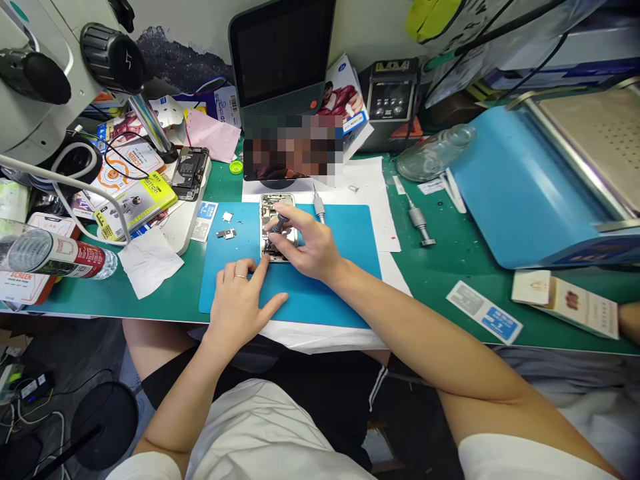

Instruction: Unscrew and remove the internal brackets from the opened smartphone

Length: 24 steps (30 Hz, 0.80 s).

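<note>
Right now the fingers of the right hand (313, 243) are closed in a pinch around a small screwdriver (280, 223), held upright over an opened smartphone (267, 220) at the blue mat's (310, 300) far edge; its tip is hidden from me. The left hand (237, 300) is spread loosely, gripping nothing, forefinger at the phone's near end. Small metal parts (227, 234) lie on the mat's left side; another screwdriver (417, 219) rests right of the mat.
</note>
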Motion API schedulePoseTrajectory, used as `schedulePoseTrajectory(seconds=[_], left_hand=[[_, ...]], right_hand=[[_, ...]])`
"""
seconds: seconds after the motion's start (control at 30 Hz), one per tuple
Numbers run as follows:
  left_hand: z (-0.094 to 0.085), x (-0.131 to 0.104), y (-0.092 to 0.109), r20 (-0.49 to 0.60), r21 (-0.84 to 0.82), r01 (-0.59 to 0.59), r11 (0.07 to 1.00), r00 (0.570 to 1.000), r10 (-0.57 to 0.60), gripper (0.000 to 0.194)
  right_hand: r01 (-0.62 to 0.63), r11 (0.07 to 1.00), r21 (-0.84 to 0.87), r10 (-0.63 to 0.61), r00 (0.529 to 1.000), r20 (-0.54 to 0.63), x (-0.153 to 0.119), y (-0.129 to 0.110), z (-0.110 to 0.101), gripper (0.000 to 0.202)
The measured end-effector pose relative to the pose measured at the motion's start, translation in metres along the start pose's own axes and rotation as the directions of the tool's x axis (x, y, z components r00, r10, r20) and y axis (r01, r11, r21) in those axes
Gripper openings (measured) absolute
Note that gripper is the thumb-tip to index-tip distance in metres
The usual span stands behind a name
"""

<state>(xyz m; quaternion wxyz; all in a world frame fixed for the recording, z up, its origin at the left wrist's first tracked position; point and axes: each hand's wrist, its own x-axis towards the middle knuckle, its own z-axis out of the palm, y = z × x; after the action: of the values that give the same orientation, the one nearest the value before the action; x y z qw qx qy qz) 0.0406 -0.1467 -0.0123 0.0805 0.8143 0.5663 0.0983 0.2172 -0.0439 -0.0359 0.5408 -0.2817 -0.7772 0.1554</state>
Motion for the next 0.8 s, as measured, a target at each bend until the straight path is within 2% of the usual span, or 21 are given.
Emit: schedulePoseTrajectory(seconds=[0.8], left_hand=[[-0.0003, -0.0002, 0.0003, 0.007, 0.007, 0.000, 1.000, 1.000, 0.000, 0.073]], right_hand=[[-0.020, 0.999, 0.027, 0.021, 1.000, -0.022, -0.0003, -0.0001, -0.0005, 0.051]])
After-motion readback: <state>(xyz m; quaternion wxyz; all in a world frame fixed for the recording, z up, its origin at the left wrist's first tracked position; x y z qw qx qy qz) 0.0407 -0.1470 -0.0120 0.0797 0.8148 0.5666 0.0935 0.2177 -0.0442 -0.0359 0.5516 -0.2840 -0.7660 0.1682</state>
